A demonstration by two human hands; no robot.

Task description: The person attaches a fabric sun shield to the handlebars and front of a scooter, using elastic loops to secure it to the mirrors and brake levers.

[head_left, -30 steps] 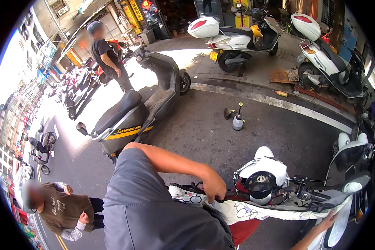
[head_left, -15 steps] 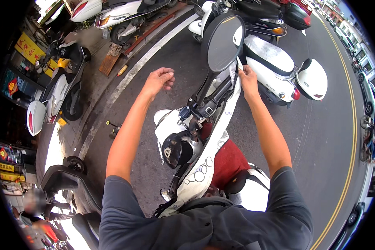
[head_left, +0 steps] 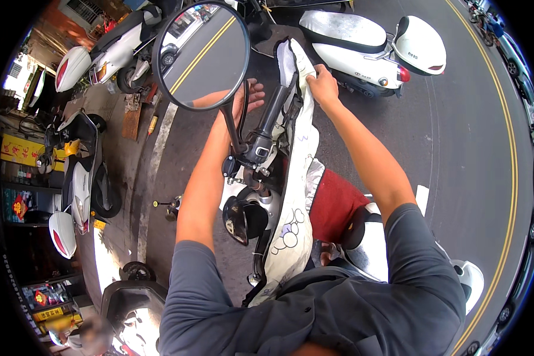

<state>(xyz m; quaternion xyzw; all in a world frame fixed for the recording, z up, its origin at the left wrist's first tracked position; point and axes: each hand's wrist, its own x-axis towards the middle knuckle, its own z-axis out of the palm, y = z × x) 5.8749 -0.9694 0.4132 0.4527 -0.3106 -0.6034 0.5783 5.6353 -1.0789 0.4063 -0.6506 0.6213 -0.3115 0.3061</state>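
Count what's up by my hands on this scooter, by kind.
hands: 2, left hand and right hand
mirror: 1
grip: 1
cover: 1
Total: 5

I'm wearing a dark grey short-sleeved shirt (head_left: 338, 308) in a plain, smooth fabric, with no print or pattern that I can see, and it creases in soft folds across my chest. Its sleeves end above my elbows, so both forearms are bare all the way down to my left hand (head_left: 246, 98) and my right hand (head_left: 323, 86). I see no watch, ring, band or glove on my right hand or wrist; my left wrist is partly hidden, so I can't tell there.
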